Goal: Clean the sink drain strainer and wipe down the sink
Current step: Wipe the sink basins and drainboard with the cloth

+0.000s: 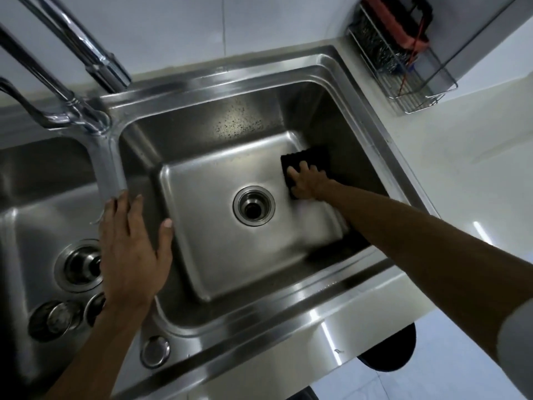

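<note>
Right hand (307,181) fingers flat, pressing sponge (305,157) at basin (354,157) wall; left hand (132,249) released on divider (108,168).

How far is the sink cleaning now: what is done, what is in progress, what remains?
Done: the right drain is open, its strainer out; strainer parts lie in the left basin. In hand: the right hand presses a sponge on the right basin's floor; the left hand lies open over the divider. Left: specks on the back wall.
</note>
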A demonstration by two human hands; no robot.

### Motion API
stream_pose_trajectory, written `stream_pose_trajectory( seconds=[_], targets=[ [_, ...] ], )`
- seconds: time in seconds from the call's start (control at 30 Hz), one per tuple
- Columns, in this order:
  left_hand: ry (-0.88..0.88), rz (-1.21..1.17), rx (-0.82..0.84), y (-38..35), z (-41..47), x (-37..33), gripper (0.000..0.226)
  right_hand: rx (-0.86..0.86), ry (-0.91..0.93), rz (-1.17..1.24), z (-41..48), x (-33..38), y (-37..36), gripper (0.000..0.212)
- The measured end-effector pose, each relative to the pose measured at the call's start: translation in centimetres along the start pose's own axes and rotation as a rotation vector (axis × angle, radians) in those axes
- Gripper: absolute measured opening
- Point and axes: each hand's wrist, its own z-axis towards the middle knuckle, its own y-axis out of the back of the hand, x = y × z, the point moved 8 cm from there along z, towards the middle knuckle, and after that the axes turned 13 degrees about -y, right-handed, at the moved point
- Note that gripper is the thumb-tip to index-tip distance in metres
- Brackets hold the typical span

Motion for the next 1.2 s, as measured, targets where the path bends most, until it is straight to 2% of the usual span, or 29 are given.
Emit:
stream_pose_trajectory(
  seconds=[0.07, 0.13, 0.2, 0.27, 0.33, 0.43, 0.53, 0.63, 0.7, 0.73, 0.8, 0.93, 0.97, 1.03, 1.13, 1.17, 1.2],
  targets=[
    [0.003, -0.011, -0.012, 0.2, -0.1, -0.1, 0.063, -0.082, -0.014, -0.051, 1.0, 1.4, 1.2, 0.063],
    [0.014, -0.002, -0.002, 0.2, -0.2, 0.1, 0.063, -0.262, -0.002, -0.110, 0.8, 1.9, 2.3, 0.068],
    [0.011, 0.010, 0.012, 0.1, -0.3, 0.1, 0.065, -0.366, 0.012, -0.129, 0.5, 0.8, 2.1, 0.076],
    [0.012, 0.016, 0.035, -0.1, -0.2, 0.0, 0.067, -0.309, 0.030, -0.070, 1.6, 0.1, 0.4, 0.080],
    [0.020, 0.028, 0.050, -0.3, -0.2, 0.0, 0.067, -0.257, 0.004, 0.047, 2.8, 1.5, -0.5, 0.075],
    [0.014, 0.040, 0.073, -0.3, -0.2, -0.1, 0.065, -0.293, 0.036, 0.198, 3.0, 8.1, 0.5, 0.071],
    [0.032, 0.046, 0.102, -0.3, -0.1, -0.3, 0.064, -0.322, 0.136, 0.247, 0.7, 17.4, 1.4, 0.069],
    [0.030, 0.049, 0.082, 0.0, -0.1, -0.3, 0.062, -0.335, 0.378, 0.192, -4.3, 27.1, 0.1, 0.066],
    [0.035, 0.056, 0.085, -0.1, 0.1, -0.2, 0.061, -0.384, 0.458, 0.176, -6.5, 29.4, -0.3, 0.065],
    [0.037, 0.067, 0.096, -0.2, 0.1, -0.1, 0.061, -0.383, 0.497, 0.184, -7.3, 29.2, -0.7, 0.065],
    [0.044, 0.073, 0.111, -0.3, 0.0, 0.0, 0.061, -0.361, 0.658, 0.043, -9.4, 27.2, -3.6, 0.068],
    [0.056, 0.094, 0.119, -0.1, -0.1, -0.2, 0.061, -0.407, 1.313, -0.304, -14.2, 18.4, -9.1, 0.062],
    [0.053, 0.095, 0.113, 0.0, 0.0, -0.3, 0.061, -0.410, 1.384, -0.376, -13.8, 16.1, -9.2, 0.061],
    [0.042, 0.097, 0.095, 0.0, 0.0, -0.4, 0.059, -0.480, 1.302, -0.371, -10.5, 14.6, -7.6, 0.065],
    [0.059, 0.097, 0.107, -0.1, -0.1, -0.2, 0.059, -0.413, 0.886, -0.121, -8.3, 19.2, -4.3, 0.071],
    [0.063, 0.093, 0.106, -0.1, -0.2, -0.2, 0.058, -0.367, 0.836, -0.074, -9.5, 21.7, -4.8, 0.073],
    [0.062, 0.087, 0.100, 0.0, -0.2, -0.2, 0.058, -0.363, 0.860, -0.070, -11.3, 23.8, -5.8, 0.075]
  ],
)
